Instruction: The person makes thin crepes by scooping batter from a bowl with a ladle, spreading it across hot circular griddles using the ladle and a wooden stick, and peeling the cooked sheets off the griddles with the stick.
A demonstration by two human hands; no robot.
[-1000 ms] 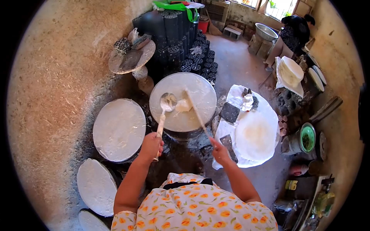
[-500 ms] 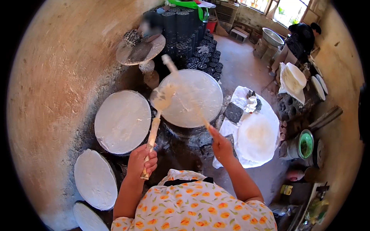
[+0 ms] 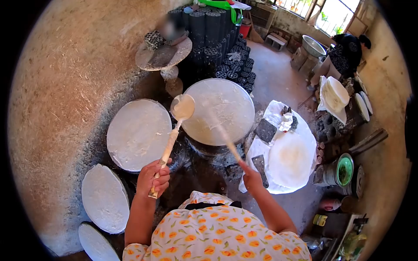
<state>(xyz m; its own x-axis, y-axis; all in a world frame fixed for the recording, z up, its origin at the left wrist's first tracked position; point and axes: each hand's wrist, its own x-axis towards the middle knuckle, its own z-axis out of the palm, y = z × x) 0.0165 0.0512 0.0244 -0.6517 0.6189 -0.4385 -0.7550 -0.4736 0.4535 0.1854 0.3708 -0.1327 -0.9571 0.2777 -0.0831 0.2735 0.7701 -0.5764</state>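
Note:
My left hand point(image 3: 153, 177) is closed round the handle of a ladle point(image 3: 183, 107), whose bowl holds pale batter at the left edge of the middle round griddle point(image 3: 235, 126). In my right hand point(image 3: 252, 177) is a thin wooden stick point(image 3: 231, 149); its far end is blurred over that griddle. A thin whitish layer covers the griddle. To the left lies a second round griddle point(image 3: 139, 135), also coated white. On the right, a pale round flatbread point(image 3: 289, 158) rests on a white cloth point(image 3: 272, 112), beside a dark square piece point(image 3: 265, 130) and a dark flat scraper point(image 3: 260, 169).
Two more pale discs point(image 3: 105, 199) stand at the lower left. Black perforated briquettes point(image 3: 212, 30) are stacked behind. A stone-like round stand point(image 3: 180, 50) is by the left wall. A person point(image 3: 344, 54) bends at the back right, near a metal basin point(image 3: 313, 46). A green bowl point(image 3: 345, 170) sits right.
The ladle has moved off the middle griddle's centre to its left edge, now with batter in it. The white lump under the stick is gone from view. The camera view has shifted slightly.

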